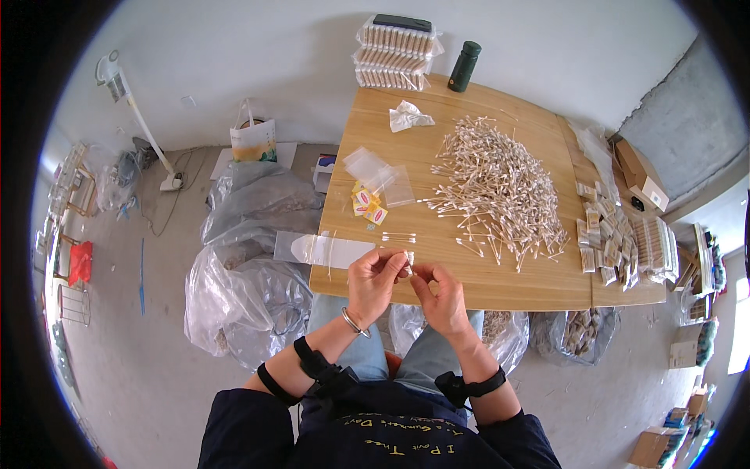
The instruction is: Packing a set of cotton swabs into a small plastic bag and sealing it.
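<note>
Just below the frame's middle, the left hand (372, 285) and right hand (442, 298) partly hide the small pale thing (409, 257) they pinch. The dark shirt (391, 430) is cut off at the bottom, the bright window (738, 327) at right.

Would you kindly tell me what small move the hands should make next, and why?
I'd suggest the right hand perhaps reach for the loose swabs: they lie close by, apart from the pile, while the left hand seems to pinch a small bunch.

Swab tips (500, 184) are white, the table (539, 288) tan, the bottle (464, 67) green.
</note>
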Demonstrator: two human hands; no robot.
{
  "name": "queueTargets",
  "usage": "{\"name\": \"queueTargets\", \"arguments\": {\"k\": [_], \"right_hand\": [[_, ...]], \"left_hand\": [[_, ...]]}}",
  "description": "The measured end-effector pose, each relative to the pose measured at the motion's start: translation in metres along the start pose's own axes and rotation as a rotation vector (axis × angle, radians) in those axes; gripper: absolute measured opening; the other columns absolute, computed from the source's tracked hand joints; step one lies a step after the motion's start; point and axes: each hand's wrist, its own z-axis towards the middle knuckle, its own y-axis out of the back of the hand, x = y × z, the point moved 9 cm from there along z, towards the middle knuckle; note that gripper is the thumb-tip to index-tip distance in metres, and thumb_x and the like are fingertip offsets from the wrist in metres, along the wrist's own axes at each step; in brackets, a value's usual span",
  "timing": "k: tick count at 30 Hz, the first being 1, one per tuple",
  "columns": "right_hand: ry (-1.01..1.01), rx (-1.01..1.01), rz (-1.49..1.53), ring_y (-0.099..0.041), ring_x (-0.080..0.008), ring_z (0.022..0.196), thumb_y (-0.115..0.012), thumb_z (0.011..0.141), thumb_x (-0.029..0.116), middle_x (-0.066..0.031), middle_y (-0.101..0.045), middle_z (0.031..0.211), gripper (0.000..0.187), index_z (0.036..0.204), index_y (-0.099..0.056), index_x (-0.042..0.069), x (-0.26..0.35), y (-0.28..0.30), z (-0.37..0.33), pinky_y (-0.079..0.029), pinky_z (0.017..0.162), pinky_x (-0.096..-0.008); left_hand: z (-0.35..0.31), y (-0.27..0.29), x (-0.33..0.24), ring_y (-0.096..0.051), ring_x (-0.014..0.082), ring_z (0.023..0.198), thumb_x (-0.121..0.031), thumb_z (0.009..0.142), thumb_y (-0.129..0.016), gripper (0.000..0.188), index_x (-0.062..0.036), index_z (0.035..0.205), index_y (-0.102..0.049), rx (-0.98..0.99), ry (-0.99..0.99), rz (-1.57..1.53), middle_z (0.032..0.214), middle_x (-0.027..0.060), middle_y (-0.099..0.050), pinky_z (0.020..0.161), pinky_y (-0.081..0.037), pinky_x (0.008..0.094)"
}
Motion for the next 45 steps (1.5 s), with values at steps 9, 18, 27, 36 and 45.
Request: {"name": "queueTargets", "arguments": {"k": [9,18,27,36,45], "right_hand": [[-0.188,0.041,0.232,-0.065,-0.0156,0.082,-0.063,0.088,0.002,-0.0114,-0.068,0.089,0.01,0.096,-0.063,-0.004,-0.024,-0.009,-0.005,-0.051,0.075,-0.0281],[-0.22,0.067,0.339,-0.059,-0.0091,0.081,-0.059,0.091,0.003,-0.0054,-0.066,0.089,0.012,0.1,-0.061,-0.005,-0.046,-0.005,-0.006,-0.049,0.075,-0.0247],[-0.234,0.338,0.204,-0.063,-0.0173,0.076,-0.063,0.085,0.002,-0.012,-0.068,0.082,0.012,0.096,-0.065,-0.002,-0.05,-0.032,-0.033,-0.051,0.072,-0.0312],[-0.384,0.48,0.215,-0.06,-0.0131,0.07,-0.06,0.09,0.006,-0.0076,-0.066,0.077,0.011,0.092,-0.064,-0.004,-0.066,-0.048,-0.044,-0.049,0.065,-0.0276],[-0.431,0.449,0.107,-0.06,-0.0178,0.066,-0.058,0.092,0.014,-0.007,-0.065,0.073,0.016,0.087,-0.067,0.002,-0.096,-0.045,-0.003,-0.049,0.064,-0.0286]], "left_hand": [[-0.006,-0.003,0.017,-0.055,0.0072,0.067,-0.016,0.096,-0.058,0.016,-0.0014,0.09,-0.061,0.02,0.066,-0.145,0.079,0.0016,-0.061,0.06,-0.046,0.0204],[-0.054,-0.02,0.047,-0.058,0.0098,0.07,-0.014,0.093,-0.059,0.016,0.0012,0.096,-0.063,0.703,-0.327,1.012,0.075,0.0038,-0.062,0.062,-0.048,0.0257],[-0.018,0.01,0.035,-0.053,0.0046,0.066,-0.017,0.092,-0.066,0.016,-0.0015,0.093,-0.066,0.245,0.152,0.216,0.074,-0.0025,-0.06,0.059,-0.044,0.02],[-0.036,0.032,0.079,-0.052,0.0049,0.058,-0.013,0.085,-0.073,0.013,-0.0013,0.083,-0.066,0.186,0.378,0.101,0.067,-0.0004,-0.061,0.051,-0.042,0.0205],[-0.038,0.046,0.108,-0.054,0.006,0.058,-0.017,0.079,-0.078,0.019,-0.0004,0.082,-0.069,0.278,0.384,0.395,0.066,0.004,-0.066,0.052,-0.042,0.0238]]}}
